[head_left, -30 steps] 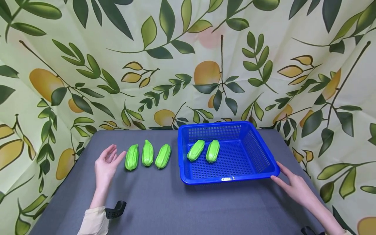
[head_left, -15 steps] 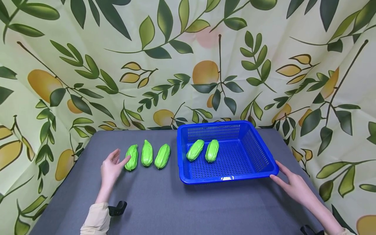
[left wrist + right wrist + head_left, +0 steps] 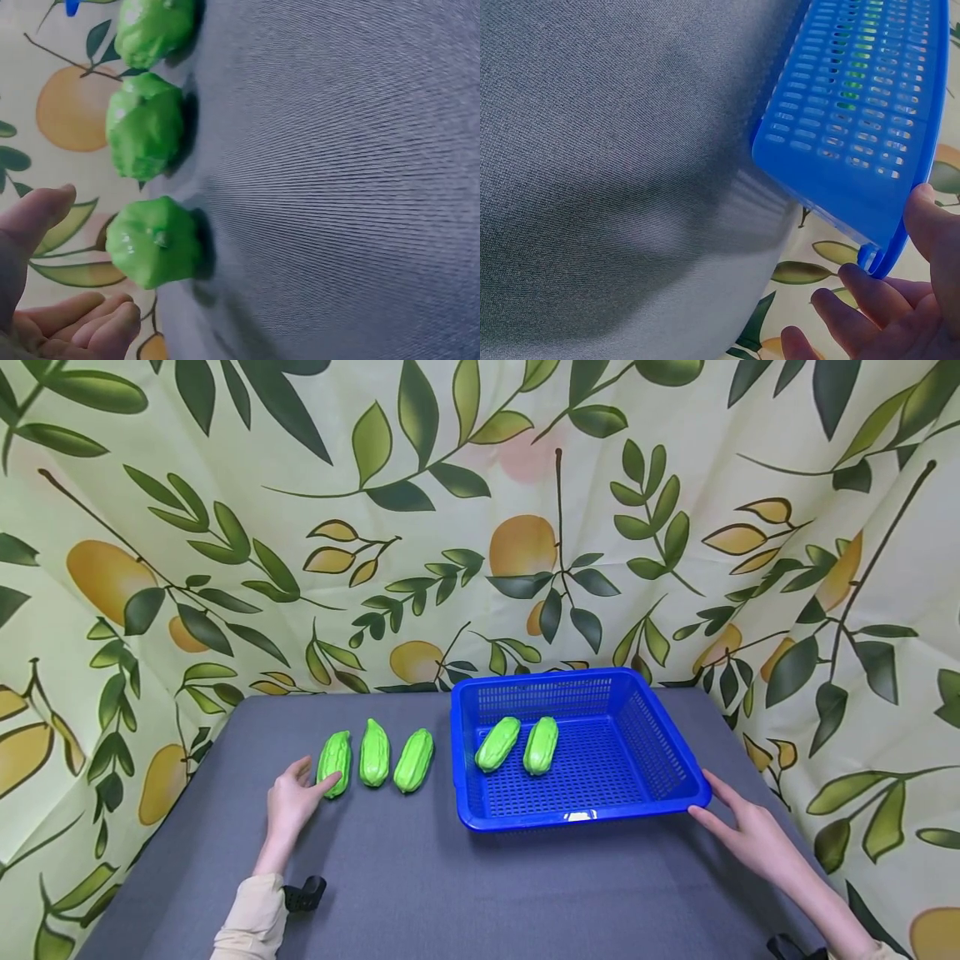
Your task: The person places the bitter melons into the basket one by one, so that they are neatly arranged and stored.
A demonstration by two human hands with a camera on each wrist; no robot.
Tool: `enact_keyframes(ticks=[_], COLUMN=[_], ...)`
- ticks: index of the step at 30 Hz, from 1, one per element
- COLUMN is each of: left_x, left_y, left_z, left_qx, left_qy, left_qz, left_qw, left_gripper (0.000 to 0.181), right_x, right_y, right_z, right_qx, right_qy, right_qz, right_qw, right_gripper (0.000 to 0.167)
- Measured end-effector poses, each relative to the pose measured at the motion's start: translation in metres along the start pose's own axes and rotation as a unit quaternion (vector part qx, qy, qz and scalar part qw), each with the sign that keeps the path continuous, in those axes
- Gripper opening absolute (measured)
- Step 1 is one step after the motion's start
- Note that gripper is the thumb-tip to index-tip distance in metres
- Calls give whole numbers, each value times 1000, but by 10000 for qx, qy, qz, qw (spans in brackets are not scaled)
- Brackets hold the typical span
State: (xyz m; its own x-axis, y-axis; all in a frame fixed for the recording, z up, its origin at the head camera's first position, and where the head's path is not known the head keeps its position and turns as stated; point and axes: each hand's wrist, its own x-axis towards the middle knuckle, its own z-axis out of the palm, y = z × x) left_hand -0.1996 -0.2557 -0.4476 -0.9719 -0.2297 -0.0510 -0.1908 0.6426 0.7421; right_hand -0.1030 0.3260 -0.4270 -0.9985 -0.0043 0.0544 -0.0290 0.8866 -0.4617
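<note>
The left hand (image 3: 292, 797), its thumb and fingers parted seemingly to grasp, is beside the leftmost gourd (image 3: 332, 762) on the table (image 3: 420, 877), while the right hand (image 3: 756, 839) pinches the basket (image 3: 517, 822), probably to steady it.

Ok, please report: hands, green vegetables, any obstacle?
Left hand beside leftmost vegetable, not gripping; right hand pinches blue basket. Three vegetables on table, two inside basket. No obstacle visible.

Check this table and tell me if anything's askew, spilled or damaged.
Nothing looks spilled or damaged. The blue basket appears slightly askew: in the head view its near rim slants upward toward the right, out of line with the far edge of the table.
</note>
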Motion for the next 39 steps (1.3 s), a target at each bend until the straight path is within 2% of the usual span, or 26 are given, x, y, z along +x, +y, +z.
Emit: enact_keyframes(ticks=[18,30,34,39], left_x=[3,6,5,5], left_y=[-13,-14,-15,-18], left_z=[14,22,25,29], left_qx=[576,532,407,242], left_qy=[183,439,583,613], left_qz=[274,250,270,217], left_qw=[9978,9973,9971,9976], left_gripper=[69,68,66,65], right_x=[0,1,1,1], right_y=[1,2,2,2], right_z=[1,1,0,0], right_qx=[1,-30,-32,-33], right_qy=[25,-75,-107,-91], right_qz=[-61,27,46,38], right_qw=[10000,10000,9999,9999], right_gripper=[70,72,72,72])
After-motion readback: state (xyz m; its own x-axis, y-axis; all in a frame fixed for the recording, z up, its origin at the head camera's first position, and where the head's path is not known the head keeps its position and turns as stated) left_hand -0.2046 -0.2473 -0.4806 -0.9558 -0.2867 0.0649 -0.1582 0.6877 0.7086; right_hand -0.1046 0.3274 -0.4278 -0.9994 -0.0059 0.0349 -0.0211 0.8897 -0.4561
